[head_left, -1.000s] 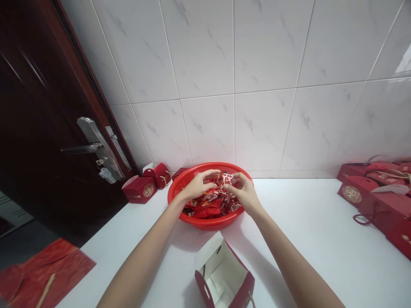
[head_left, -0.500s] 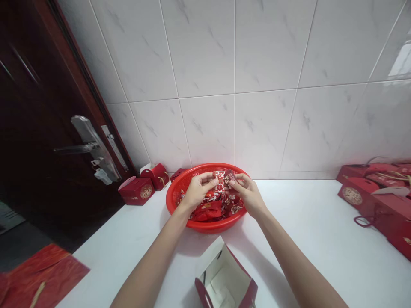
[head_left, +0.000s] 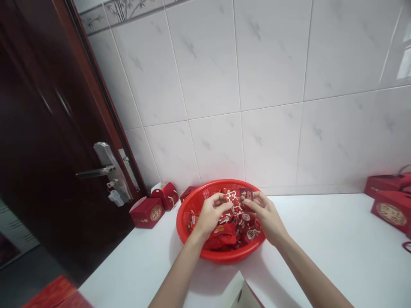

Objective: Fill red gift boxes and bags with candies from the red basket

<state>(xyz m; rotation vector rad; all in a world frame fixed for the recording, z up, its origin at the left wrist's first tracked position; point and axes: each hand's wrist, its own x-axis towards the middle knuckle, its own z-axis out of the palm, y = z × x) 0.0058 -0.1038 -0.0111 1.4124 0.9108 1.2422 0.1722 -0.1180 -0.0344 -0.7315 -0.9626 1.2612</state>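
White tiles (head_left: 272, 55) behind, the left hand (head_left: 208, 216) pinches a patterned packet (head_left: 234, 202), the right hand (head_left: 269, 219) a dark-red packet (head_left: 246, 194), over the red basket (head_left: 224, 256), where light edge grips should prevent crumpling.

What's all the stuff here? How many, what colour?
tiled wall: one, pale grey, background
table: one, white, below the wall
door: one, dark brown, left
handle: one, silver, on the door
keys: count unclear, silvery, below the handle
plastic basket: one, red, on the table
wrapped sweets: many, mostly red, in the basket
patterned packet: one, red and white, above basket
dark packet: one, dark red, beside it
left gift boxes: three, red, by the wall
right gift boxes: at least two, red, right edge
open box: one, red and white, bottom edge
blurry item: one, red, bottom left corner
left hand: one, bare, holding patterned packet
right hand: one, bare, holding dark packet
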